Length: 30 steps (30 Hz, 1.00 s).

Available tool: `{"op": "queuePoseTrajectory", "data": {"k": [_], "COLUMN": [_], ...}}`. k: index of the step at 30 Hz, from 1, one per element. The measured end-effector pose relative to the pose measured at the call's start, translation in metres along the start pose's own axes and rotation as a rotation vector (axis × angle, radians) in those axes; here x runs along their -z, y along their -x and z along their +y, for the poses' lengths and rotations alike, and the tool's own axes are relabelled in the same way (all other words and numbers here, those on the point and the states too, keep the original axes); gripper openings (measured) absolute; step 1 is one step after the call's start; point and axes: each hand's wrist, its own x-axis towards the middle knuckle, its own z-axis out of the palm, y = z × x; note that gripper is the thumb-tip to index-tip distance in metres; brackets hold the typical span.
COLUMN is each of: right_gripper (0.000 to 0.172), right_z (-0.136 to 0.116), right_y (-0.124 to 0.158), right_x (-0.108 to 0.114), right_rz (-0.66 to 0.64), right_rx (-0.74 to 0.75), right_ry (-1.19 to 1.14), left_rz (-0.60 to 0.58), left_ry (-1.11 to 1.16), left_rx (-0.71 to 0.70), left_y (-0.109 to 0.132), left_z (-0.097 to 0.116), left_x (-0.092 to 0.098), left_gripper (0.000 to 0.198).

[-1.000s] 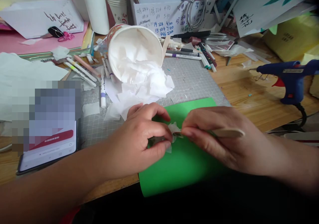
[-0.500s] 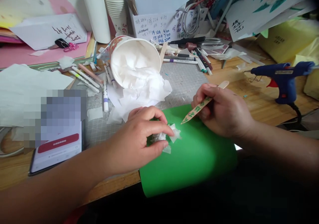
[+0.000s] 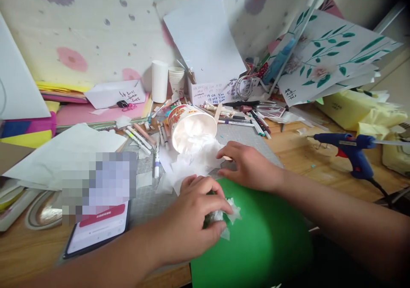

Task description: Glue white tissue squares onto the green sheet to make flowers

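Note:
My left hand (image 3: pixel 201 213) rests on a green sheet (image 3: pixel 256 241), its fingers curled round a cluster of crumpled white paper pieces (image 3: pixel 218 215). A ragged white paper piece (image 3: pixel 235 210) sticks out beyond the fingertips. My right hand (image 3: pixel 251 166) reaches over the sheet's far edge, thumb and index finger apart beside a heap of thin white paper pieces (image 3: pixel 192 162). A tan tip of the wooden stick (image 3: pixel 227 158) shows under its fingers; the rest is hidden by the hand. The heap spills from a paper tub (image 3: pixel 184 117) lying on its side.
A phone (image 3: pixel 101 219) lies left of my left hand. Several markers (image 3: pixel 156 160) surround the tub on a grey cutting mat (image 3: pixel 145 202). At the right stands a blue glue gun (image 3: pixel 355 151) with its cord. Paper cups (image 3: pixel 176 83) stand behind.
My right hand has moved from above the green sheet to the white paper heap, and the stick has mostly gone out of sight. My left hand keeps its grip. The view has tilted up.

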Motion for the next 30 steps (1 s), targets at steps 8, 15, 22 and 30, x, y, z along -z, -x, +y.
{"op": "queuePoseTrajectory", "data": {"k": [8,15,22,30], "right_gripper": [0.011,0.008,0.004,0.002], "right_z": [0.0,-0.021,-0.028,-0.04], "right_y": [-0.003,0.033,0.044,0.047], "right_x": [-0.007,0.035,0.029,0.03], "right_rz": [0.013,-0.326,-0.63,-0.844], "right_rx": [-0.092,-0.263,-0.364,-0.251], "right_ry": [-0.009,-0.664,-0.68,-0.719], "left_rz": [0.023,0.008,-0.036,-0.045], "left_ry": [0.007,-0.03,-0.063,-0.036], "left_rx": [-0.019,-0.012,-0.099,-0.081], "left_y": [0.0,-0.004,-0.004,-0.004], "left_z": [-0.004,-0.007,-0.008,-0.006], "left_x": [-0.003,-0.004,0.002,0.002], "left_gripper": [0.029,0.03,0.059,0.056]}}
